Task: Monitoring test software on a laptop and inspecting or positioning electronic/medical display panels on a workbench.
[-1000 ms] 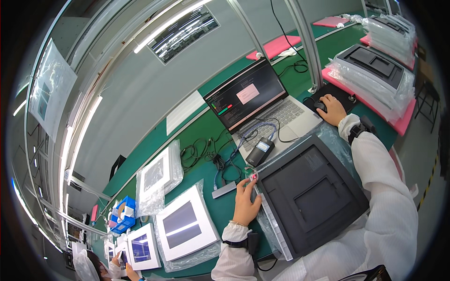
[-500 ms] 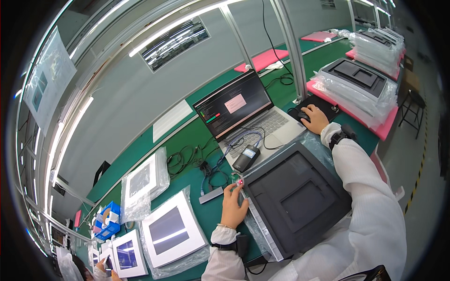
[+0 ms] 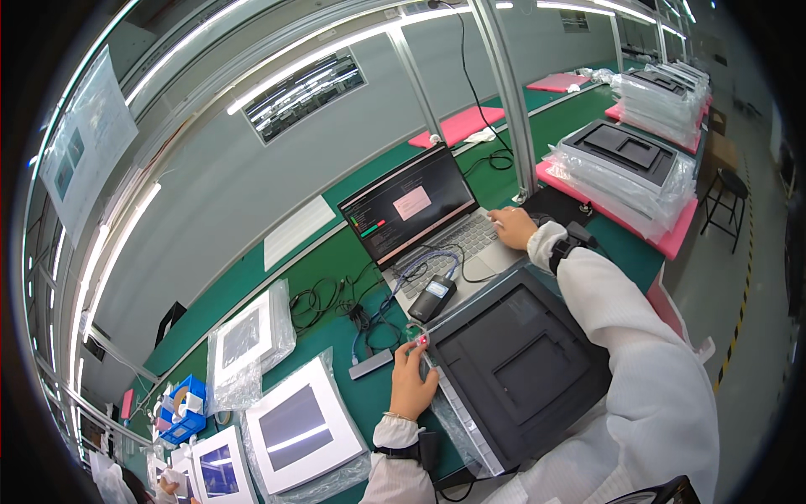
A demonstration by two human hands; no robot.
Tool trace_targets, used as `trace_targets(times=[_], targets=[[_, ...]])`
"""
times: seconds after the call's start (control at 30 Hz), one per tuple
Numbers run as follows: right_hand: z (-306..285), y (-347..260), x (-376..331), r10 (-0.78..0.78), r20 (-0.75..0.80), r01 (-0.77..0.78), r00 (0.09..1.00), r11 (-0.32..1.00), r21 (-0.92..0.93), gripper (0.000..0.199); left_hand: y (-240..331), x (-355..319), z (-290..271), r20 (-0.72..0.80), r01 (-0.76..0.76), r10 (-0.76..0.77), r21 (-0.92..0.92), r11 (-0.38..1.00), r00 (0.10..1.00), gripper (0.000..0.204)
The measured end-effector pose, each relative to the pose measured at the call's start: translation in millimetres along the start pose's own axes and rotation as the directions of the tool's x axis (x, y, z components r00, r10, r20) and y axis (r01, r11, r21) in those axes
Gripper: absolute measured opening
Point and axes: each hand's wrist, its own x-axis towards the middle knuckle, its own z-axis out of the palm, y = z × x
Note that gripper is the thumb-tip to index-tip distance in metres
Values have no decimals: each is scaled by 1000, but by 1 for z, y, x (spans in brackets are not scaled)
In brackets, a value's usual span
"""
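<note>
A dark grey flat device (image 3: 520, 370) lies back-up in a clear plastic bag in front of me. My left hand (image 3: 411, 382) is at its upper left corner, fingertips pinched together on the edge there. My right hand (image 3: 514, 227) rests with fingers spread on the right side of the keyboard of an open laptop (image 3: 420, 210), whose dark screen shows a pink box. A small black handheld unit (image 3: 432, 298) with a blue cable lies on the laptop's palm rest. A black mouse pad (image 3: 558, 206) lies just right of my right hand.
Bagged dark devices are stacked on pink foam (image 3: 672, 239) at the right. White-framed panels (image 3: 294, 424) in bags lie at the left, beside a blue bin (image 3: 180, 407). Black cables (image 3: 336, 302) tangle left of the laptop. An aluminium post (image 3: 512, 101) rises behind it. Another person's hand (image 3: 168, 483) shows at lower left.
My right hand has left the mouse at the right and come onto the laptop keyboard. My left hand has stayed at the device's corner. The view has tilted.
</note>
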Motion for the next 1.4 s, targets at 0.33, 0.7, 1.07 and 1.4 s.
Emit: trace_targets(times=[0.33, 0.7, 1.07, 1.4], targets=[[-6, -77, -7, -336, 40, 334, 941, 941, 50, 29, 7, 2, -4, -59, -80, 89, 132, 988, 994, 47], [1, -214, -111, -749, 190, 636, 635, 646, 423, 27, 16, 1, -7, -118, -54, 85, 247, 967, 989, 26], [17, -213, -117, -741, 242, 698, 626, 671, 250, 23, 23, -2, -12, -70, -158, 225, 518, 841, 972, 12], [18, -221, -113, -773, 242, 732, 586, 633, 250, 25, 20, -6, 1, 46, -152, 160, 640, 754, 986, 12]])
